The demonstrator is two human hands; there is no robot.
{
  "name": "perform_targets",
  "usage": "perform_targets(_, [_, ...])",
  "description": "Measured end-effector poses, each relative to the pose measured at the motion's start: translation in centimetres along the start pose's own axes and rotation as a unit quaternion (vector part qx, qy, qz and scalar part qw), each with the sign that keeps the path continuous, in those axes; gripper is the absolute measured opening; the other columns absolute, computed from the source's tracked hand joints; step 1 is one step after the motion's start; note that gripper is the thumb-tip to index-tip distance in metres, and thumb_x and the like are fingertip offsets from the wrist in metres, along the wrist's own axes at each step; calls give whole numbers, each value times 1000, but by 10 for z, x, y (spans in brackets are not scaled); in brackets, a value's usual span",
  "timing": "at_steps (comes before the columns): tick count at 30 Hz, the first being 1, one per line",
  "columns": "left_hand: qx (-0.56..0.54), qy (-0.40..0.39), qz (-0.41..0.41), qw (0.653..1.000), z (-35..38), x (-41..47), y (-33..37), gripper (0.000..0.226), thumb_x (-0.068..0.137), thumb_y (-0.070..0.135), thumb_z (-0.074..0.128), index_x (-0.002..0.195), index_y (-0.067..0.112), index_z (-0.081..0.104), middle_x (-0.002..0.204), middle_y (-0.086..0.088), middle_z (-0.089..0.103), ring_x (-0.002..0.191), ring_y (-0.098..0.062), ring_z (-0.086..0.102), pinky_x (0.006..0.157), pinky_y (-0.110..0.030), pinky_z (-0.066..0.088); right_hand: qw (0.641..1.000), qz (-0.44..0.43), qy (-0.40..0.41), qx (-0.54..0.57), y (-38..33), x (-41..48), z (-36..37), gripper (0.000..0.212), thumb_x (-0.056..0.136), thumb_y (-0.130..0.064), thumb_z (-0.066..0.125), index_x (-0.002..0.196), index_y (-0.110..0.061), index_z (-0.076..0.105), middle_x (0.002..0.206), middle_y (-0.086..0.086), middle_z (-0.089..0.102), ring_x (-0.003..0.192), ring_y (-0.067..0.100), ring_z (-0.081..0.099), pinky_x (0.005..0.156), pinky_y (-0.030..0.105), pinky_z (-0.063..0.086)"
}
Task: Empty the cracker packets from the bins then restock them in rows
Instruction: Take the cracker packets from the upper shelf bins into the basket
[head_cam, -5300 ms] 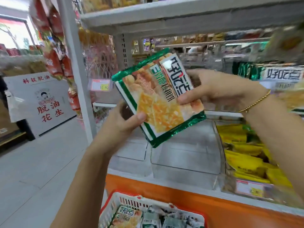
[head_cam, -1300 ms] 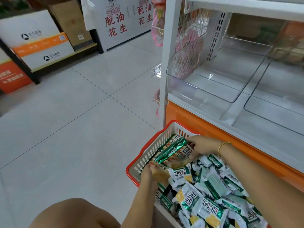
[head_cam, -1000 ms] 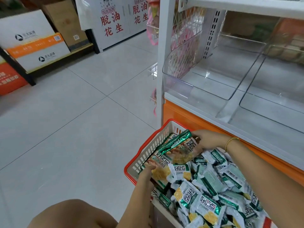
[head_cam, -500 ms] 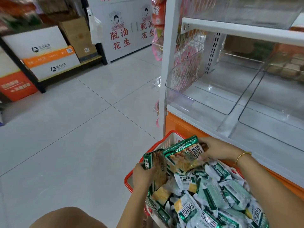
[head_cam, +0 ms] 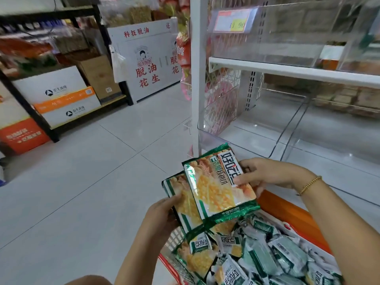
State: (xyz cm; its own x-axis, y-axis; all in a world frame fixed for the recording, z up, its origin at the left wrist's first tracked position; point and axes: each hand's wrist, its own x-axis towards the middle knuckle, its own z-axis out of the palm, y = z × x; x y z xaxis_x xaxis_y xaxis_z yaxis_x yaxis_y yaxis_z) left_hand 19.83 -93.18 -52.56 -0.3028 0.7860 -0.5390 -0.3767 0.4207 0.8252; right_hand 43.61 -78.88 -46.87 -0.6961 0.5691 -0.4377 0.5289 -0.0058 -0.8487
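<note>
I hold green-edged cracker packets above a red basket (head_cam: pixel 174 239). My right hand (head_cam: pixel 265 174) grips the upper packet (head_cam: pixel 218 182) by its right edge, thumb on its face. My left hand (head_cam: pixel 162 214) grips a second packet (head_cam: pixel 185 202) that sits partly under the first. The basket below is heaped with several more cracker packets (head_cam: pixel 257 258), large and small. Two clear plastic bins (head_cam: pixel 246 128) stand on the lower shelf to the right of a white upright, with nothing in them.
A white shelf post (head_cam: pixel 197 79) rises just behind the packets. An upper white shelf (head_cam: pixel 287 69) carries another clear bin with a price tag (head_cam: pixel 232 22). An orange base panel (head_cam: pixel 287 212) runs under the shelf. Boxes sit on a black rack (head_cam: pixel 61 99) across the tiled aisle.
Both hands have lifted out of the basket, each with a cracker packet. The packets now face up and overlap, higher and closer to the shelf.
</note>
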Motion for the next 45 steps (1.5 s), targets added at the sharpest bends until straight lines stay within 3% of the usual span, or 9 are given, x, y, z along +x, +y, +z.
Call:
perform_targets(7, [-57,-94,-58,992,7,-23,31,37,94,26,52,114,-3,62,116,-29,62,98,-38,62,81,-46,52,1000,-14,-4,23,-26,-9,9,85,66,-57,72,124,1,52,118,34,56,94,37,67,59,27,59])
perform_targets(12, [-44,-117,-70,990,15,-29,54,55,94,41,47,127,-4,52,126,-27,58,116,-41,57,96,-51,47,1000,-12,11,24,-50,-23,13,59,76,-41,62,119,-2,56,93,11,67,87,35,69,51,22,54])
perform_targets(16, [-9,-179,-64,982,32,-44,78,86,65,62,57,125,1,52,115,-22,66,105,-34,65,73,-39,58,999,-21,46,-12,-66,-36,8,65,72,-49,61,116,-1,56,83,3,68,86,34,69,56,24,57])
perform_targets(20, [-7,-225,-17,974,53,-57,92,71,65,46,61,122,3,54,111,-19,69,96,-31,69,64,-34,60,988,-49,129,-66,-75,-57,-5,74,65,-65,56,120,-17,57,101,7,67,84,28,65,51,21,51])
perform_targets(24, [36,-262,81,961,73,-60,104,64,70,45,70,122,11,53,113,-14,69,104,-32,66,83,-42,55,992,-75,104,8,-70,-81,-21,88,58,-71,70,128,-21,53,123,3,65,110,18,63,82,25,55])
perform_targets(32, [114,-361,326,866,120,-79,141,108,44,62,84,124,0,50,118,-42,46,106,-55,51,98,-67,38,963,-185,187,53,-95,-159,-34,64,53,-23,89,111,-16,63,111,6,71,104,17,67,89,26,54])
perform_targets(39, [43,-431,453,779,193,-90,187,56,57,35,85,103,19,59,90,11,72,87,-4,67,75,-17,51,838,-228,470,-160,-154,-251,-43,65,50,-35,82,109,-37,54,98,-24,70,93,-4,66,73,12,52])
perform_targets(42, [-14,-472,454,756,238,-103,210,33,77,1,70,103,15,57,90,11,70,88,-4,65,76,-16,50,773,-244,550,-203,-170,-269,-67,75,50,-42,83,118,-28,54,103,-18,70,98,-1,65,84,21,54])
perform_targets(45, [-28,-463,441,768,270,-104,231,23,88,2,60,109,10,61,98,5,70,95,-8,65,79,-19,51,719,-237,613,-226,-177,-278,-96,86,54,-39,85,129,-21,48,114,-12,65,104,1,63,89,24,53])
